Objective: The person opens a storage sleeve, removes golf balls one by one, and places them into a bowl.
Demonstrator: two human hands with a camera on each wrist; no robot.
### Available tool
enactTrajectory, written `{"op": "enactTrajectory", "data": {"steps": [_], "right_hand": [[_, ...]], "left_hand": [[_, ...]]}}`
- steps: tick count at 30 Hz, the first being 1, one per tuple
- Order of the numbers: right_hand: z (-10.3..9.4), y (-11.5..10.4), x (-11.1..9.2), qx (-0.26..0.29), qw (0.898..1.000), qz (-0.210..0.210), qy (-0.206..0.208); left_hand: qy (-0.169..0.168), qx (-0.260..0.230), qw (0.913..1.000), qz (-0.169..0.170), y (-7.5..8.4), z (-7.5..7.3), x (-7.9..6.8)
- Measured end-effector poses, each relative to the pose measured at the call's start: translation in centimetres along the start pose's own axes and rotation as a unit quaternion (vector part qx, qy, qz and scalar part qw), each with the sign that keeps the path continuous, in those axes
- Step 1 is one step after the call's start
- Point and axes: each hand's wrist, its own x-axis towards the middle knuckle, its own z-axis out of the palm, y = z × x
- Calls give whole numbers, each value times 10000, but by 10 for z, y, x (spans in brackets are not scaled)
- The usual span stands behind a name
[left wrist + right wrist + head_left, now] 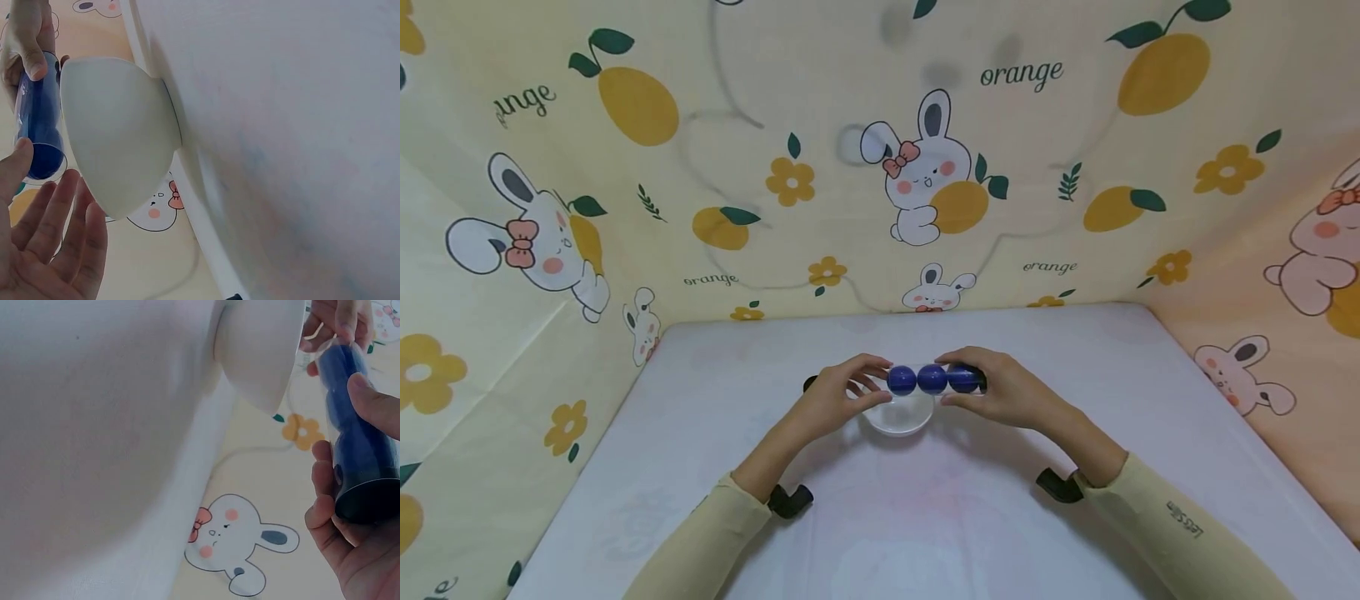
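A clear tube (917, 367) holds three dark blue balls (932, 379) in a row and lies sideways over a white bowl (901, 423). My right hand (1000, 387) grips it around the end with the black cap (369, 500), its thumb along the side. At the opposite end, the thumb and forefinger of my left hand (842, 390) pinch lightly at the rim. The left hand's other fingers spread loosely below the tube (47, 162) in the left wrist view. Standing on the table, the bowl (119, 131) is close beside the tube.
A pale cloth covers the table (880, 517). Behind the left hand a small black object (808, 383) partly shows. Black mounts (792, 502) sit at both wrists. Patterned fabric (820, 233) with rabbits and oranges walls in the back and sides.
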Motion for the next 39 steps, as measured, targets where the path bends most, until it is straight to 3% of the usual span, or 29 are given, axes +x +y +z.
{"op": "enactTrajectory", "data": {"steps": [7, 20, 30, 39], "right_hand": [[0, 0, 0, -37, 10000, -19, -8], [4, 4, -1, 272, 9996, 43, 12], [1, 10, -4, 236, 9997, 36, 50], [1, 11, -6, 223, 9997, 79, 50]], "left_hand": [[-5, 53, 9998, -167, 1, 0, -1], [-36, -55, 9999, -92, -6, -4, -1], [-77, 549, 9984, -99, -7, -12, -4], [-275, 1239, 9915, -269, -7, -10, -4]]}}
